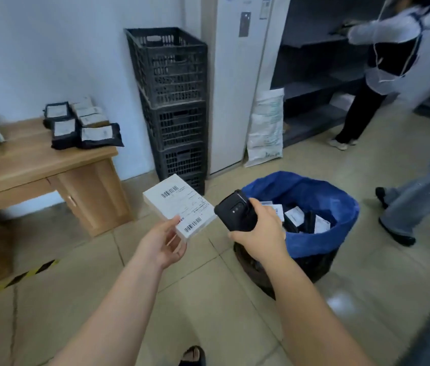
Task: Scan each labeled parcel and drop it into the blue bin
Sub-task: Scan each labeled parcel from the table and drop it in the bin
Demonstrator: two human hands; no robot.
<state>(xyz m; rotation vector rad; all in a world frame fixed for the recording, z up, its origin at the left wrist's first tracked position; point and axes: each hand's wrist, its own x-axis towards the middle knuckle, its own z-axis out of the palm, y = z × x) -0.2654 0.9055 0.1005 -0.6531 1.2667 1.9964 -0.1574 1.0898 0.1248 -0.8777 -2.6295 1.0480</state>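
Our left hand (pixel 165 244) pinches the white parcel (pixel 179 207) by its near corner, fingers beneath, just left of the blue bin (pixel 346 207); our right hand (pixel 261 233) grips the scanner (pixel 236 213); we judge the box light, stiff and smooth, best held by its edges.

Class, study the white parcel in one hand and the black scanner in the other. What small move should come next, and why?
Probably swing the scanner over the near barcode on the parcel and read it. The left hand holds the parcel label-up, short of the blue bin, and the right hand grips the scanner just beside it, so scanning seems due before dropping.
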